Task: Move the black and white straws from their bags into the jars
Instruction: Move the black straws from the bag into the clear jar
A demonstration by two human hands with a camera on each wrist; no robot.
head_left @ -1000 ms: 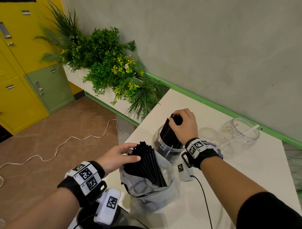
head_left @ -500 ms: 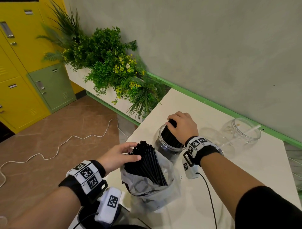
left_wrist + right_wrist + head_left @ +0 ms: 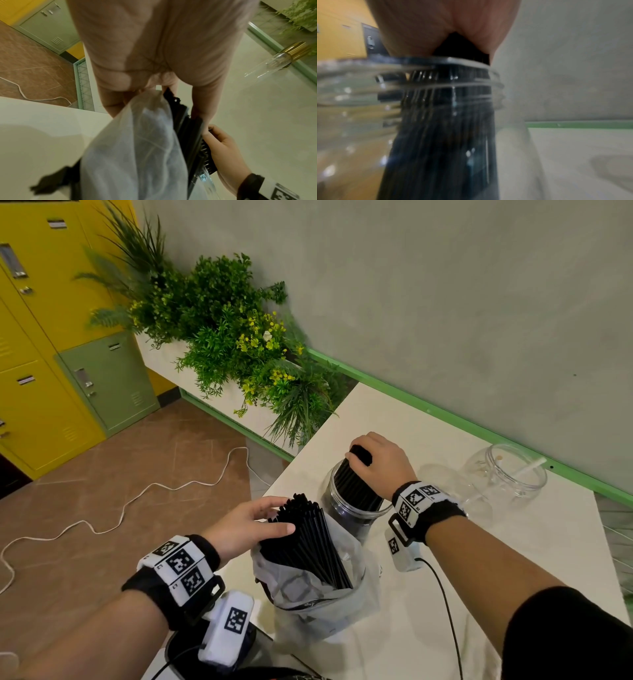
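A clear jar [image 3: 356, 508] stands on the white table [image 3: 513, 559] with a bundle of black straws [image 3: 352, 484] upright in it. My right hand [image 3: 373, 460] grips the top of that bundle above the jar's mouth; the right wrist view shows the straws [image 3: 445, 135] behind the threaded jar neck [image 3: 359, 94]. Just in front, a translucent bag [image 3: 308, 597] holds more black straws [image 3: 308, 539]. My left hand [image 3: 270, 517] grips their tops, thumb on one side and fingers on the other, as the left wrist view shows [image 3: 159, 108]. A second clear jar [image 3: 507, 477] at the right holds one white straw [image 3: 527, 469].
The table's left edge drops to a tiled floor with a white cable [image 3: 137, 498]. A planter of green plants [image 3: 233, 337] stands behind the table's corner, with yellow and green lockers [image 3: 51, 371] at far left. A black cable [image 3: 445, 604] crosses the table. A tagged white device [image 3: 229, 628] sits front left.
My right hand has lowered its straw bundle deeper into the jar. The left hand has stayed on the straws in the bag.
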